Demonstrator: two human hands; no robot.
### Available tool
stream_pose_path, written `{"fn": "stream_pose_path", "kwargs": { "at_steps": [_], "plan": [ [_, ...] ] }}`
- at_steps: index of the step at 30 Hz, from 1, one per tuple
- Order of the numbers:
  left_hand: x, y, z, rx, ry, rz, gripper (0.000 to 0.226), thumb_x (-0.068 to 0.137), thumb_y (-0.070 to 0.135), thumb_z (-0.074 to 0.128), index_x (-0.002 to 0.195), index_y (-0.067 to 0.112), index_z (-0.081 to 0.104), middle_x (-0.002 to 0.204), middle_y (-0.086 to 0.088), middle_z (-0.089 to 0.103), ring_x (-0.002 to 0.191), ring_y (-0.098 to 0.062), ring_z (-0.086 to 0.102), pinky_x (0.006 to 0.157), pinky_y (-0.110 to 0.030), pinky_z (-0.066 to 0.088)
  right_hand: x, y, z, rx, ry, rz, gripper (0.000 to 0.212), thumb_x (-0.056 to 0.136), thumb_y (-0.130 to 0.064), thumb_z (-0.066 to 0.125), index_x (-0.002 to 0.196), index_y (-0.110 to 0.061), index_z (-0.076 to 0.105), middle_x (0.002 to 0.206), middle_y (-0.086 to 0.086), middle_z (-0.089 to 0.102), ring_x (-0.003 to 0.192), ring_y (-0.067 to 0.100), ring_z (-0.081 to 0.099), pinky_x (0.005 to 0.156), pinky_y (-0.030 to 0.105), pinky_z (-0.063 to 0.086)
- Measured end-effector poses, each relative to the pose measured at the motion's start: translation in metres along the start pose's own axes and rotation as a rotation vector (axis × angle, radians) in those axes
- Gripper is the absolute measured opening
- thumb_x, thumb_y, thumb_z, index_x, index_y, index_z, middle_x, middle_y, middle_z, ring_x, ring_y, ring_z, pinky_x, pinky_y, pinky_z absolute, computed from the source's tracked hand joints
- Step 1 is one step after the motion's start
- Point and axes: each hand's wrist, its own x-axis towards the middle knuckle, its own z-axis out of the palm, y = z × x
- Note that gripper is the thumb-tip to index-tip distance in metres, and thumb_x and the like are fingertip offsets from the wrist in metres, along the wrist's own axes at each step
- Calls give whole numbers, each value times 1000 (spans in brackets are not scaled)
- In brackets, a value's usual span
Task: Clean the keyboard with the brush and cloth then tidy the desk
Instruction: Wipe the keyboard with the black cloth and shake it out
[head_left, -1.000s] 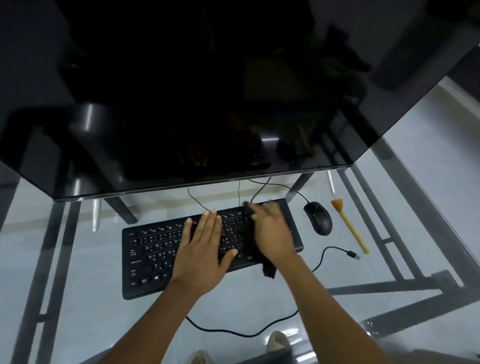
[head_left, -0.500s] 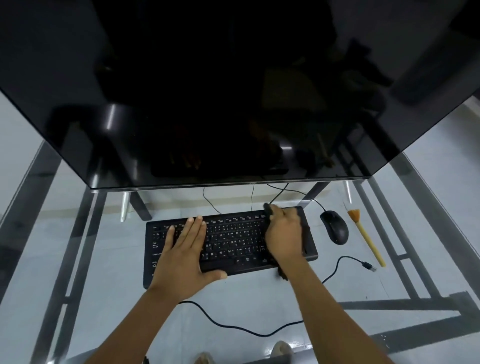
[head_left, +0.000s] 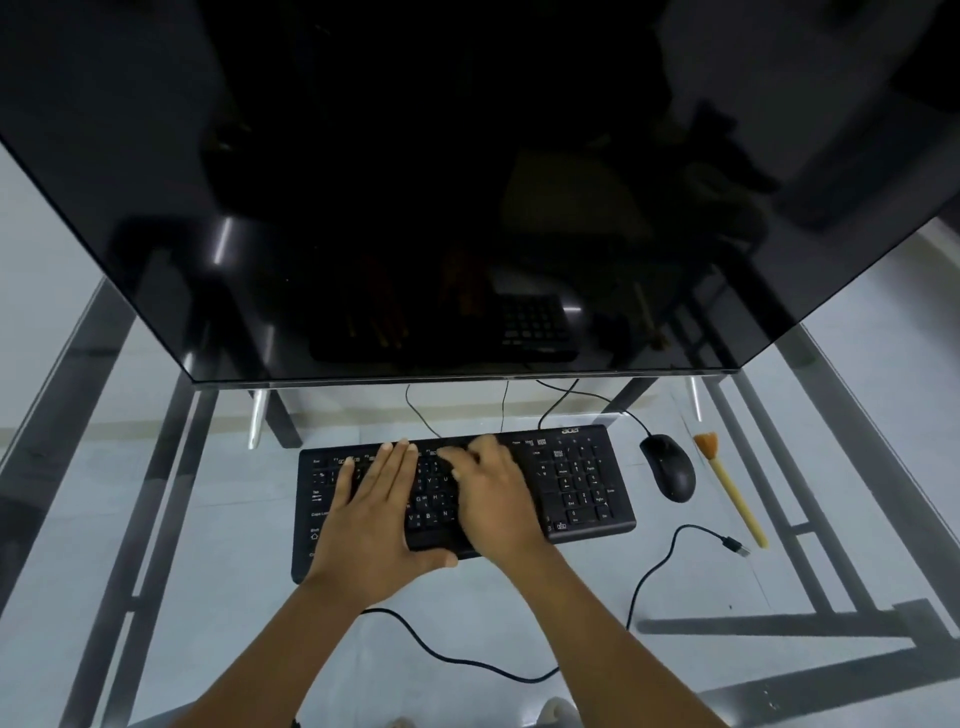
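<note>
The black keyboard (head_left: 576, 483) lies on the glass desk below the monitor. My left hand (head_left: 379, 514) rests flat on its left half, fingers together, thumb at the front edge. My right hand (head_left: 493, 493) is blurred over the middle keys, beside the left hand. It presses down on a dark cloth that is almost fully hidden under the palm and hard to tell from the black keys. The number pad is uncovered. The yellow-handled brush (head_left: 730, 488) lies on the glass to the right of the mouse, bristles pointing away, untouched.
A large dark monitor (head_left: 467, 208) overhangs the back of the desk. A black mouse (head_left: 670, 467) sits right of the keyboard. A loose cable with a plug end (head_left: 732, 544) curls across the glass desk (head_left: 208, 519) in front. Dark frame bars show through the glass.
My right hand has slid left with the cloth, from the number-pad end to the middle of the keyboard. My left hand has stayed on the left half.
</note>
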Motion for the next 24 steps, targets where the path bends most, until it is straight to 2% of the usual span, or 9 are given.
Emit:
{"fn": "stream_pose_path", "kwargs": {
  "at_steps": [2,4,6,13,16,18,20,22,24],
  "plan": [
    [0,4,-3,1,5,-4,125,58,92,41,153,14,12,159,1,13,146,-11,4,116,-46,-7,1,26,-12,30,17,66,51,88,1,52,129,-29,57,115,9,51,98,25,54,89,36,51],
    [1,2,-4,6,17,-7,127,58,93,39,153,17,3,159,5,3,145,-9,-4,115,-47,-10,5,59,-27,2,92,263,46,91,0,49,127,-26,60,114,13,51,95,29,57,89,37,53],
    [1,-1,-5,10,15,-14,127,58,94,39,153,17,3,159,5,3,145,-9,-4,115,-47,-9,12,69,-31,-21,142,391,39,93,-2,48,122,-21,64,111,17,54,95,34,57,88,40,52],
    [2,1,-3,9,9,-12,126,57,92,43,151,13,19,158,0,21,145,-12,11,115,-48,-5,21,-18,4,21,-20,-33,39,90,-8,52,125,-23,59,106,7,52,94,27,51,81,38,49],
    [1,0,-5,17,-5,-25,127,56,93,41,151,12,19,157,0,23,145,-13,14,115,-48,-4,15,18,-12,-13,3,36,47,90,-2,53,128,-28,59,104,5,52,90,24,53,80,35,52],
    [0,0,-5,9,-3,-24,129,56,95,39,152,14,12,158,3,12,145,-11,6,115,-48,-6,4,56,-27,-46,97,235,47,90,1,51,129,-25,60,107,10,53,88,26,56,84,37,55],
    [0,-1,-4,3,8,-25,129,56,95,38,153,16,6,158,5,5,146,-10,1,115,-47,-9,-10,74,-30,-52,210,363,44,88,4,54,126,-16,62,103,16,55,80,30,57,77,42,56],
    [0,-1,-2,5,6,-26,129,56,95,38,153,15,7,158,4,7,146,-11,4,115,-47,-8,-25,62,-19,-56,166,276,50,83,9,57,128,-12,60,103,16,55,81,29,56,76,41,56],
    [1,-1,-1,-5,0,-24,129,56,95,39,153,14,10,159,2,12,146,-12,7,115,-47,-7,-44,41,-13,0,37,125,44,88,-3,60,130,-16,58,105,9,55,86,25,56,78,36,54]
  ]
}}
